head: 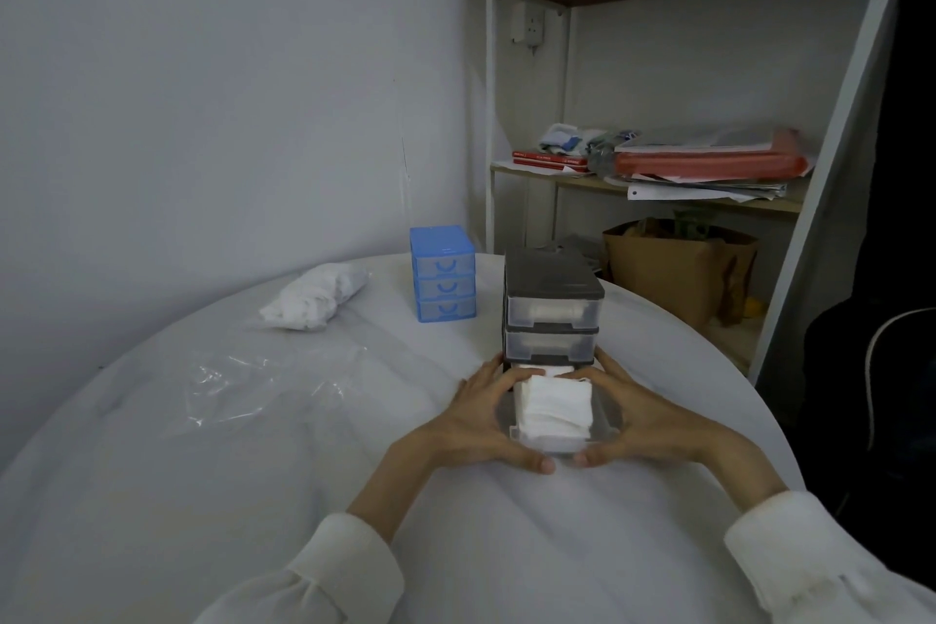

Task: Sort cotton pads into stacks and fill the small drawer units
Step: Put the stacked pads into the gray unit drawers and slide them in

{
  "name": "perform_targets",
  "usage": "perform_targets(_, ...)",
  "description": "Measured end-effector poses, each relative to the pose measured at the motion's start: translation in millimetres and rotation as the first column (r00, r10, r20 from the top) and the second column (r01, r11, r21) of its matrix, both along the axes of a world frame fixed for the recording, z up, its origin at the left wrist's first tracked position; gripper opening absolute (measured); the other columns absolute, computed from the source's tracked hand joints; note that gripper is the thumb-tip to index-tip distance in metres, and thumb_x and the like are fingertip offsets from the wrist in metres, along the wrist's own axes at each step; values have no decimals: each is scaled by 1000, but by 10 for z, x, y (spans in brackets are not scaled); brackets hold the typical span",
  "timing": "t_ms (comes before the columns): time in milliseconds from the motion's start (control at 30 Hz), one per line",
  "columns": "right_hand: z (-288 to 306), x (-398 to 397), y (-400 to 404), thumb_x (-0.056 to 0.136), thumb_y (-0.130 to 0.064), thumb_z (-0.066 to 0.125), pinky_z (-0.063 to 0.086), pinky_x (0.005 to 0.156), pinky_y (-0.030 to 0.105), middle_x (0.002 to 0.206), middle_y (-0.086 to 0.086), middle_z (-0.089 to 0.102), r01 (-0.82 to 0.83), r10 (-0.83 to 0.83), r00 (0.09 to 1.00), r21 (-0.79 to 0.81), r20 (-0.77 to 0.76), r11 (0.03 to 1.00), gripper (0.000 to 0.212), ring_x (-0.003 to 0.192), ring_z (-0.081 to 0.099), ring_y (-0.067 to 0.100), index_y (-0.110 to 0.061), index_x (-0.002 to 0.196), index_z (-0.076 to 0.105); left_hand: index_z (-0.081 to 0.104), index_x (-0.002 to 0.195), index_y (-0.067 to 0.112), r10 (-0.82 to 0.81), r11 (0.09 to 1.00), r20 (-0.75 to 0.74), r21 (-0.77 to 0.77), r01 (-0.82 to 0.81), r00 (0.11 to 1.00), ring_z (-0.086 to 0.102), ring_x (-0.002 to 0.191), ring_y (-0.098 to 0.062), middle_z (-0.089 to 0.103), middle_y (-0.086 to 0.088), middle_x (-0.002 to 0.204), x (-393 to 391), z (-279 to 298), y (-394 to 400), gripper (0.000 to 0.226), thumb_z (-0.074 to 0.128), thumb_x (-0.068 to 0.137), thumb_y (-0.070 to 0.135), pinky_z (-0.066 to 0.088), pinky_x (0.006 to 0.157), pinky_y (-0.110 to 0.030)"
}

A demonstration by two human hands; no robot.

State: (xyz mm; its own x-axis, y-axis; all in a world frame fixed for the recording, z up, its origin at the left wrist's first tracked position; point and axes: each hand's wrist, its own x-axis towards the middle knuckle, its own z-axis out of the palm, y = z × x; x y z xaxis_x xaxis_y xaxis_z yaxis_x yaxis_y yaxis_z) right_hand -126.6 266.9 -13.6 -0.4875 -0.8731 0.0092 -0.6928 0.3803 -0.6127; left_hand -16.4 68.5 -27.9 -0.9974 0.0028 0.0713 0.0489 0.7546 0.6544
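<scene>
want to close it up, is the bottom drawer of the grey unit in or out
Out: the bottom drawer sticks forward, with cotton pads stacked inside.

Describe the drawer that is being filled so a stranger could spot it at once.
On the round white table stand a blue drawer unit and, nearer the person, a grey drawer unit. The drawer is its bottom one. Unlike the two above, it is pulled out, holds a stack of white cotton pads, and sits between both hands.

A round table under a white cloth stands against a plain pale wall in dim, cool light. To the right is a white-framed shelf unit stacked with papers and a red folder, with a brown paper bag beneath it.
</scene>
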Motion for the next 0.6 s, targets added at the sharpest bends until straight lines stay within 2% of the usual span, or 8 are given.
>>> perform_targets(100, -1, 47, 24, 68, -48, 73, 18, 111, 22, 153, -15, -7, 50, -50, 999, 0, -16, 999, 79, 142, 7, 12, -58, 119, 13, 21, 122, 67, 24, 1000, -37, 12, -23, 999, 12, 140, -9, 9, 19, 149, -25, -55, -10, 90, 75, 50, 62, 13, 117, -47)
perform_targets(200, 9, 81, 10, 66, -52, 72, 22, 110, 21, 152, -13, 1, 85, -86, 996, -27, -26, 996, 80, 136, 20, 11, -54, 123, 17, 26, 131, 56, 42, 999, -90, -5, -43, 995, 20, 137, -11, 15, 18, 144, -42, -83, 4, 92, 72, 52, 66, 17, 117, -45)
perform_targets(267, -5, 67, -17, 65, -53, 73, 26, 109, 21, 150, -12, 5, 114, -116, 993, -52, -27, 992, 88, 129, 29, 9, -42, 136, 21, 29, 135, 48, 55, 998, -121, -9, -56, 991, 25, 136, -11, 18, 18, 142, -54, -99, 20, 92, 69, 55, 70, 22, 116, -42)
perform_targets(333, -25, 52, -34, 66, -54, 73, 29, 109, 24, 149, -12, 8, 131, -133, 991, -72, -25, 989, 91, 125, 33, 8, -33, 141, 25, 30, 136, 46, 61, 998, -150, -22, -65, 987, 29, 134, -9, 21, 17, 141, -59, -114, 31, 90, 66, 58, 73, 26, 115, -39)
perform_targets(400, -44, 50, -32, 63, -60, 73, 33, 109, 25, 147, -12, 16, 125, -126, 992, -105, -10, 987, 93, 128, 35, 9, -38, 138, 24, 30, 135, 46, 67, 997, -163, -24, -72, 984, 32, 132, -9, 23, 15, 141, -55, -124, 20, 88, 67, 60, 71, 29, 113, -38)
perform_targets(467, -55, 60, -19, 62, -53, 79, 38, 102, 16, 136, -21, 28, 121, -112, 992, -187, 59, 975, 88, 122, 41, 2, -47, 126, 20, 28, 133, 49, 84, 996, -177, 3, -85, 981, 37, 128, -9, 27, 13, 140, -41, -124, 5, 87, 70, 59, 68, 33, 110, -37)
perform_targets(533, -52, 87, -14, 63, -43, 80, 40, 92, 6, 125, -34, 26, 130, -111, 989, -227, 94, 965, 86, 112, 43, -8, -48, 118, 14, 26, 129, 48, 99, 995, -191, 48, -91, 977, 41, 125, -8, 34, 11, 138, -37, -121, 7, 87, 74, 58, 64, 37, 107, -35)
perform_targets(600, -62, 102, -22, 64, -47, 76, 41, 94, 8, 125, -35, 25, 130, -113, 990, -232, 85, 964, 83, 113, 46, -8, -49, 117, 11, 22, 129, 43, 96, 994, -197, 74, -83, 976, 44, 123, -8, 40, 8, 135, -44, -128, 18, 89, 76, 61, 61, 40, 105, -34)
